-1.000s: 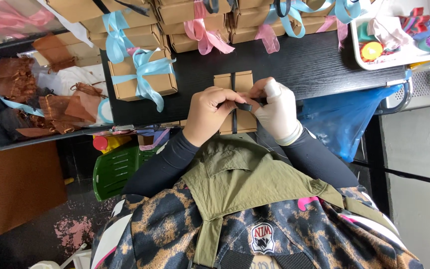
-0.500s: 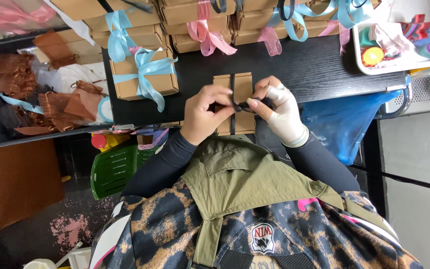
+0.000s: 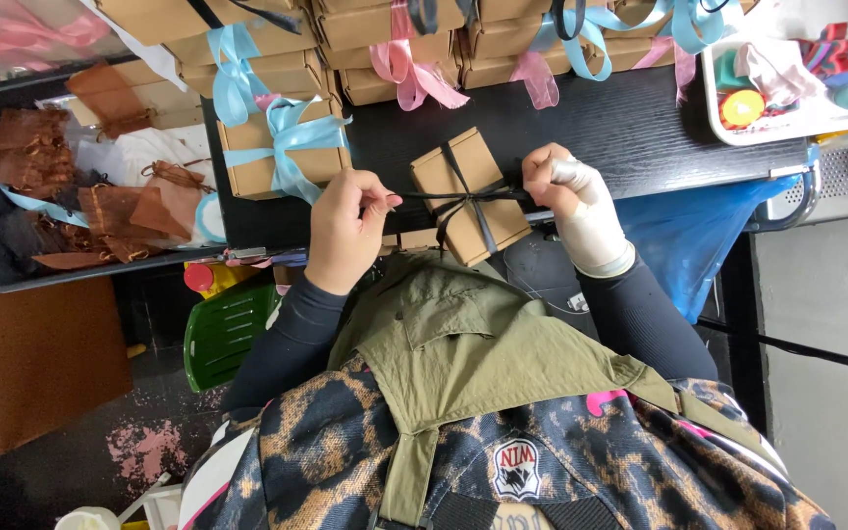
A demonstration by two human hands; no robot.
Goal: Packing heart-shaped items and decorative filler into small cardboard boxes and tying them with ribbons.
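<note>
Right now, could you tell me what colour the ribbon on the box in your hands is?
Black, crossed over the brown box; the ribbon shows best in the head view.

left hand [image 3: 345, 228] and right hand [image 3: 569, 192] pull a dark ribbon [image 3: 463, 194] taut across a small cardboard box [image 3: 469, 196].

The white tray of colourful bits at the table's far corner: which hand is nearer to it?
Right. The right hand, pulling one end of the dark ribbon around the small cardboard box, sits just below-left of the white tray. The left hand holds the other end, beyond the box.
</note>
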